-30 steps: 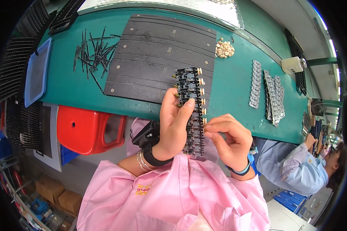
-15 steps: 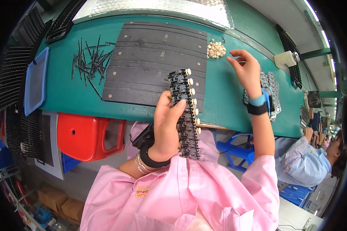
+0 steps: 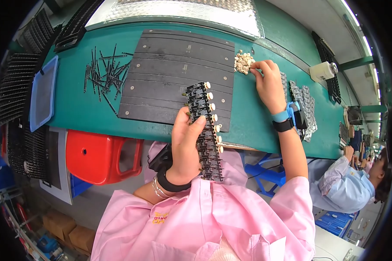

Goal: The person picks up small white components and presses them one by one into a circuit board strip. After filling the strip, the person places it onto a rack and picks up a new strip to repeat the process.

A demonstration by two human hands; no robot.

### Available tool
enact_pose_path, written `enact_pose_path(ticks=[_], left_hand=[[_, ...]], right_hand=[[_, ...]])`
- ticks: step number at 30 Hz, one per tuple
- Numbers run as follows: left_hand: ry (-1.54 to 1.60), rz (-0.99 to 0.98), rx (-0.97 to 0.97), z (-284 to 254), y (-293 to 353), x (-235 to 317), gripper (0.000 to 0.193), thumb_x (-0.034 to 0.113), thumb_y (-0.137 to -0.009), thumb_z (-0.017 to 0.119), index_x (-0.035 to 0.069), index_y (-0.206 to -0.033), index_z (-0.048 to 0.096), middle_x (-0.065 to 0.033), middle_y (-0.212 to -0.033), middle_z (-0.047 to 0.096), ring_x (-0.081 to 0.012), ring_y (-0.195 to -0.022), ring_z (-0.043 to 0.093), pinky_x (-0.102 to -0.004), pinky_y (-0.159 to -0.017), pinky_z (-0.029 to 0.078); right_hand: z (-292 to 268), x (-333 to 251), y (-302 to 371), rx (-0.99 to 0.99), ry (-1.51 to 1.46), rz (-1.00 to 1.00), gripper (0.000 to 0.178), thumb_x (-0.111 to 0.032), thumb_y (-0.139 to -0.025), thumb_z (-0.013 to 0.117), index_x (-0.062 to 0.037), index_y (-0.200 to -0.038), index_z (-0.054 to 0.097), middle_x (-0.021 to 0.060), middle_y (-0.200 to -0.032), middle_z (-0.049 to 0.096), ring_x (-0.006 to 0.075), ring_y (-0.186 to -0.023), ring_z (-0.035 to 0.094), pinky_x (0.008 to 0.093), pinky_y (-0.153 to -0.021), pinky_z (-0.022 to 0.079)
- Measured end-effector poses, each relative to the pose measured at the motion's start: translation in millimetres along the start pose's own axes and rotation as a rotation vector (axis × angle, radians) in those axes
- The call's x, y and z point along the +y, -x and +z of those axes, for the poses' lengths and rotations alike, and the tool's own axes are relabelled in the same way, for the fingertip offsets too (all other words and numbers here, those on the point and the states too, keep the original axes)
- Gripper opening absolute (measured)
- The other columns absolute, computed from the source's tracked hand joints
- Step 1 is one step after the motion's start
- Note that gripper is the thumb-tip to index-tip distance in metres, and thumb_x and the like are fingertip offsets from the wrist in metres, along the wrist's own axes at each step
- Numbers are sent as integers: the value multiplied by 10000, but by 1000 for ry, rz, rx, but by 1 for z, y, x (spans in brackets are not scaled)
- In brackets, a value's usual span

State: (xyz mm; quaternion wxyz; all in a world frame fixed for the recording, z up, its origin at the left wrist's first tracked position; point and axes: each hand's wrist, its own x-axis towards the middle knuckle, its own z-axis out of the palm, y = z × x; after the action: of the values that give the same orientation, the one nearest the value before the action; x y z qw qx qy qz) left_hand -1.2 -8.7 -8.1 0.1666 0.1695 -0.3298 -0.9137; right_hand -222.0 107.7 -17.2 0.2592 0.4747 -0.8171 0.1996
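Note:
My left hand (image 3: 184, 150) is wrapped round a long black circuit board panel (image 3: 210, 158), thumb on its face. The panel stands tilted over the table's front edge, and a row of small round cream parts sticks out along its right edge. Past the black slatted plate lies a pile of loose round cream parts (image 3: 243, 61). At the right side of this pile is my right hand (image 3: 271, 89), thumb and fingertips drawn together in a pinch. Whatever is between those fingertips is too small to make out.
A grooved black plate (image 3: 178, 65) lies on the green table (image 3: 248, 117). Left of it are scattered thin black strips (image 3: 106, 71) and a blue tray (image 3: 44, 93). Silvery wrapped pieces (image 3: 308, 108) and a white bottle (image 3: 322, 71) are to the right. A co-worker (image 3: 346, 180) sits farther right.
My right hand has moved left to the pile of round parts, and its fingers have closed from a wider gap. The left hand and the panel have shifted slightly left.

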Motion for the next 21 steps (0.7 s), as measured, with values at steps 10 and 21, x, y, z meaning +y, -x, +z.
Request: enact_pose_path(ticks=[10,21], left_hand=[[27,-20,7,1,-3,-2,162,148,-854,395,73,-995,422,-25,-787,502,-76,-603,490,-217,-478,435],[95,34,21,2,-6,-4,138,120,-859,434,33,-961,401,-32,-773,520,-63,-580,508,-194,-488,440]], right_hand=[[-67,-85,32,-299,-1326,858,128,-75,-819,506,9,-916,502,46,-844,537,91,-622,473,198,-582,386],[-77,-129,56,-507,-1880,1087,136,-68,-792,557,14,-887,503,79,-824,546,129,-662,530,230,-613,429]])
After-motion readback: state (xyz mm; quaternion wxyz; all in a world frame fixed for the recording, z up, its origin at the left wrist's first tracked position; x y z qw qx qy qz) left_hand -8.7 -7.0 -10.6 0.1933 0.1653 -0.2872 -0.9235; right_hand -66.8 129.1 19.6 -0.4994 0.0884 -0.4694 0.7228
